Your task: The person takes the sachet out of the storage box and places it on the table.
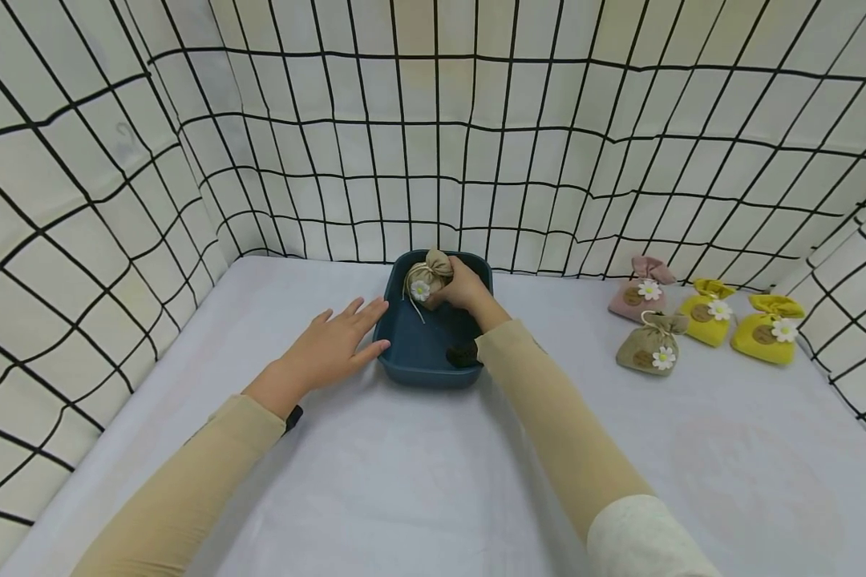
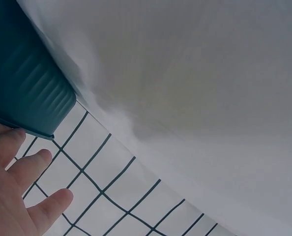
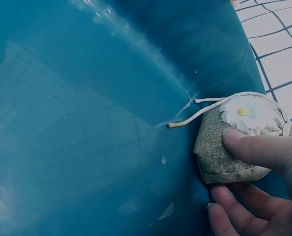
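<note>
A blue plastic basin (image 1: 418, 353) stands on the white-covered table near the back. In its far end my right hand (image 1: 465, 288) grips a small beige drawstring pouch (image 1: 433, 276) that bears a white daisy. The right wrist view shows the thumb on the front of the pouch (image 3: 224, 147) and the other fingers beneath it, with its cord ends hanging loose over the basin floor (image 3: 87, 137). My left hand (image 1: 335, 344) has its fingers spread, fingertips right at the basin's left rim. In the left wrist view those fingers (image 2: 35, 162) show beside the basin's ribbed wall (image 2: 33, 73).
To the right on the table (image 1: 404, 481) sit a pink pouch (image 1: 631, 300), another beige pouch (image 1: 638, 349) and two yellow pouches, one nearer the middle (image 1: 703, 320) and one far right (image 1: 758, 340). Black wire grid panels (image 1: 433, 124) over white cloth wall the back and sides.
</note>
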### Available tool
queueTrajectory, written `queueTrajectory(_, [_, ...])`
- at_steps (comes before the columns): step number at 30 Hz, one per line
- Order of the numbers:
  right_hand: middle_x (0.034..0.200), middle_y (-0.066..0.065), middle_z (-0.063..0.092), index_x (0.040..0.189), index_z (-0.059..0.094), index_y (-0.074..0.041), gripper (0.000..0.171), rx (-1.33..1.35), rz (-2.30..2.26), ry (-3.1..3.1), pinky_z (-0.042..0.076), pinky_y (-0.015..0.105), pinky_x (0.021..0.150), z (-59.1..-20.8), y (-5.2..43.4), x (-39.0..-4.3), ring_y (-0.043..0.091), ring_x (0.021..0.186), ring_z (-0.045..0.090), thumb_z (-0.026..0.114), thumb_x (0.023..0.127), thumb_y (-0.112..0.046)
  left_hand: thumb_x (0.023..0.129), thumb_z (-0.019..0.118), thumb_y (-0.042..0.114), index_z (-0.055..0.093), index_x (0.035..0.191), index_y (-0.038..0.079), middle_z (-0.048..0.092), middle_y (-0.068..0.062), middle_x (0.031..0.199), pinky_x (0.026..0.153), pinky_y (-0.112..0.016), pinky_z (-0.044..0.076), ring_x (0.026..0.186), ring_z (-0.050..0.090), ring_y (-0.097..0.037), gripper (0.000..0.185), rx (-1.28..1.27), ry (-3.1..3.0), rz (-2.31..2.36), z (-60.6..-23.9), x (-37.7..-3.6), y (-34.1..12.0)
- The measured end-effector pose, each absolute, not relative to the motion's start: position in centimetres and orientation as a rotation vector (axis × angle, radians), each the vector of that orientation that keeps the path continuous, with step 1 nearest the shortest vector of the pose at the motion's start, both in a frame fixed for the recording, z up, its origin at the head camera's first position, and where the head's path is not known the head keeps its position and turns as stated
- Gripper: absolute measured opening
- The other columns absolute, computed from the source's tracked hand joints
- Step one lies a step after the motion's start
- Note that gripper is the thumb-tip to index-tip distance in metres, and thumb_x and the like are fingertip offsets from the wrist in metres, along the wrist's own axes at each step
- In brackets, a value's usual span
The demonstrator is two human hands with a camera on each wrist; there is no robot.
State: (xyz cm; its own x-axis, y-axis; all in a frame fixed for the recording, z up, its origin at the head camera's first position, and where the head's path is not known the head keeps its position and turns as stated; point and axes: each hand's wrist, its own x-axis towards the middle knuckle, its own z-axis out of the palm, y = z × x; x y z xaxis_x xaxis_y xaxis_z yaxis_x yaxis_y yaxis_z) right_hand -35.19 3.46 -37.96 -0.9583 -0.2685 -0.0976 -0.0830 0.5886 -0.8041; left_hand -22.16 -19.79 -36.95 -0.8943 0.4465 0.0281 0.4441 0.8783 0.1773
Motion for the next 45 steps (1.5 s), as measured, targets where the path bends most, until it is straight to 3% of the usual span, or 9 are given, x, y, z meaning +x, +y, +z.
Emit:
queueTrajectory(10, [0.131, 0.018, 0.059, 0.146, 0.049, -0.003, 0.067, -0.292, -1.268, 2.641, 0.055, 0.043, 0.087, -37.7, 3.5, -34.9, 0.033, 0.106, 0.063, 0.083, 0.088, -0.013, 0.108, 0.049, 0.048, 0.026, 0.164, 0.009, 0.027, -0.011, 0.167, 0.116, -0.068, 0.021, 0.153, 0.023, -0.036, 0.072, 0.711, 3.024, 0.276, -37.0, -22.2, -19.8])
queueTrajectory(19, [0.129, 0.021, 0.058, 0.146, 0.049, -0.003, 0.064, -0.235, -1.418, 2.555, 0.06, 0.039, 0.081, -37.6, 3.6, -34.8, 0.034, 0.104, 0.066, 0.079, 0.09, -0.008, 0.108, 0.049, 0.048, 0.027, 0.164, 0.009, 0.028, -0.011, 0.167, 0.116, -0.068, 0.022, 0.153, 0.024, -0.037, 0.072, 0.715, 3.03, 0.274, -36.9, -22.2, -19.8])
queueTrajectory(29, [0.116, 0.022, 0.064, 0.146, 0.049, -0.004, 0.062, -0.199, -1.553, 2.525, 0.06, 0.035, 0.073, -37.5, 3.7, -34.5, 0.025, 0.077, 0.068, 0.076, 0.09, -0.007, 0.108, 0.048, 0.049, 0.027, 0.164, 0.009, 0.029, -0.011, 0.167, 0.116, -0.068, 0.022, 0.153, 0.024, -0.036, 0.072, 0.73, 3.029, 0.283, -36.7, -22.2, -19.8])
queueTrajectory(34, [0.112, 0.022, 0.068, 0.149, 0.048, -0.004, 0.065, -0.223, -1.609, 2.509, 0.06, 0.034, 0.072, -37.5, 3.7, -34.5, 0.025, 0.081, 0.067, 0.075, 0.09, -0.005, 0.108, 0.049, 0.048, 0.028, 0.163, 0.008, 0.03, -0.012, 0.166, 0.116, -0.068, 0.022, 0.152, 0.025, -0.038, 0.071, 0.733, 3.033, 0.278, -36.8, -22.1, -19.7])
queueTrajectory(45, [0.125, 0.027, 0.062, 0.154, 0.044, -0.004, 0.07, -0.151, -1.851, 2.34, 0.061, 0.037, 0.083, -36.1, 3.9, -34.3, 0.03, 0.099, 0.065, 0.072, 0.09, 0.004, 0.108, 0.048, 0.048, 0.027, 0.164, 0.009, 0.029, -0.012, 0.166, 0.116, -0.068, 0.021, 0.153, 0.024, -0.038, 0.07, 0.713, 3.034, 0.253, -36.9, -22.2, -19.8])
